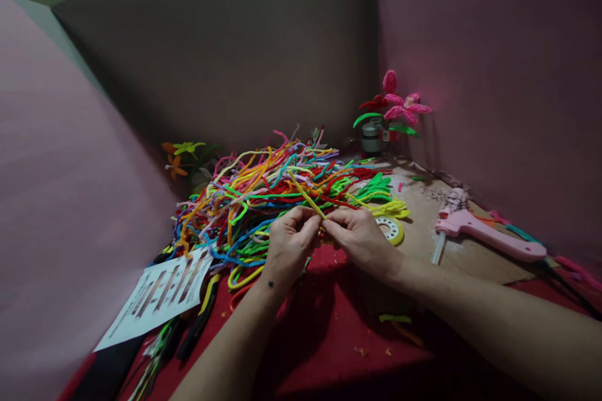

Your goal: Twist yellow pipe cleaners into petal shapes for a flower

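A yellow pipe cleaner [305, 194] slants up and to the left from between my fingertips. My left hand [292, 239] pinches it near its lower end, thumb against forefinger. My right hand [364, 241] is closed on the same pipe cleaner, its fingertips almost touching the left ones. Just beyond both hands spreads a big tangled heap of coloured pipe cleaners [263, 182]. Beside my right hand lie a roll of yellow tape [397, 233] and a looped yellow bundle [392, 208].
A pink glue gun [489, 235] rests on cardboard [418, 250] at the right. Pipe-cleaner flowers [407, 106] stand at the back near a small grey container [371, 136]. A printed sheet [157, 294] and black-and-yellow-handled pliers [202, 316] lie left, on red cloth [329, 351].
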### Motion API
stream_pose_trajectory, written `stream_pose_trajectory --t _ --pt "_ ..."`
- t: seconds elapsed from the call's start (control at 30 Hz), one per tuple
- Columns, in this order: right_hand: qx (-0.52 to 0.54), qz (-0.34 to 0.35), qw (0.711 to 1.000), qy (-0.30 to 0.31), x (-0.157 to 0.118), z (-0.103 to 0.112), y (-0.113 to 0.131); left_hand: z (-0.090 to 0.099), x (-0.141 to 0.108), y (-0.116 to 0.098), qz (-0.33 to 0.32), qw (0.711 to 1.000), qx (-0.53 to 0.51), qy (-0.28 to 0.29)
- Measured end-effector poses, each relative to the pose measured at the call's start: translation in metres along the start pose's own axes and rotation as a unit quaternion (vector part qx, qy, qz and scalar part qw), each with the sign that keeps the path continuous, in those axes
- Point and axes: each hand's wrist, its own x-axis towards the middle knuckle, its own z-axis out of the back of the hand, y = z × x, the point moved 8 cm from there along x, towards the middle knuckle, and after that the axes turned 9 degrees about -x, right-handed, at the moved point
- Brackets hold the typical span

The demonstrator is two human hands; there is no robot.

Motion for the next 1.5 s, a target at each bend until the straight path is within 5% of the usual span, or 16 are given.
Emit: stream_pose_trajectory --t 0.23,0.5,0.77,0.93,1.03,1.23,1.3,1.37,1.43,1.5 --pt "0.037 -0.033 0.998 0.034 0.000 -0.005 -0.006 -0.003 0.000 0.003 0.016 0.999 0.013 0.034" --pt "0.044 -0.025 0.998 0.042 -0.003 -0.008 -0.003 0.000 0.001 -0.003 -0.058 0.989 0.137 0.007" --pt "0.007 -0.024 0.999 0.042 0.001 -0.006 -0.005 -0.013 -0.010 -0.020 -0.227 0.888 0.399 -0.011" --pt "0.101 -0.051 0.991 0.067 0.002 -0.009 -0.007 -0.018 -0.012 -0.019 -0.244 0.850 0.466 -0.021" --pt "0.136 -0.075 0.984 0.082 0.001 -0.009 -0.007 0.008 -0.003 -0.028 -0.226 0.864 0.440 -0.095" --pt "0.279 -0.159 0.937 0.135 -0.001 -0.016 -0.016 0.098 -0.006 -0.048 -0.157 0.921 0.285 -0.212" --pt "0.326 -0.155 0.925 0.119 0.003 -0.011 -0.018 0.114 -0.015 -0.042 -0.109 0.937 0.281 -0.178" --pt "0.375 -0.158 0.906 0.115 0.007 -0.009 -0.021 0.113 -0.022 -0.020 -0.033 0.946 0.316 -0.068" --pt "0.400 -0.171 0.894 0.110 0.009 -0.008 -0.025 0.103 -0.034 0.006 0.010 0.905 0.421 0.060" --pt "0.399 -0.181 0.892 0.108 0.010 -0.009 -0.030 0.098 -0.043 0.026 0.009 0.833 0.540 0.121"
